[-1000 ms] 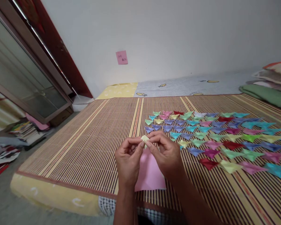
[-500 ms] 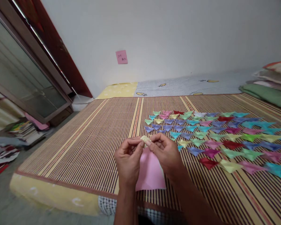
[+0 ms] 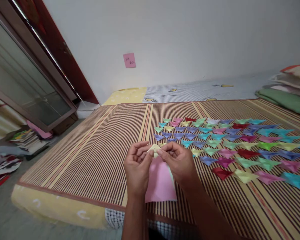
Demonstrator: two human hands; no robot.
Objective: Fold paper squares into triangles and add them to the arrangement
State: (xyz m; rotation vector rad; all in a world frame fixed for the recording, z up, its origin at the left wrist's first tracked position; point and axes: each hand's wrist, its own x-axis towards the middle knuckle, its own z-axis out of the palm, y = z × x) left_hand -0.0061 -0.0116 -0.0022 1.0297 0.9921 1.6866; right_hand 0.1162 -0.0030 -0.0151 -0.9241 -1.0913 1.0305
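A small pale yellow folded paper is pinched between both hands above the mat. My left hand holds its left side between thumb and fingers, and my right hand grips the right side the same way. Beneath and between the hands lies a pink sheet of paper, its upper part hidden by them. To the right, rows of small folded papers in many colours, such as a dark red one and a blue one, spread over the mat.
The striped mat covers a bed against a white wall. A pink note is on the wall. Folded cloths are stacked at the right, and books lie at the far left beside a glass-panelled door.
The left fingers have loosened and lifted slightly, and more of the yellow paper shows between the hands. Both hands stay in nearly the same place.
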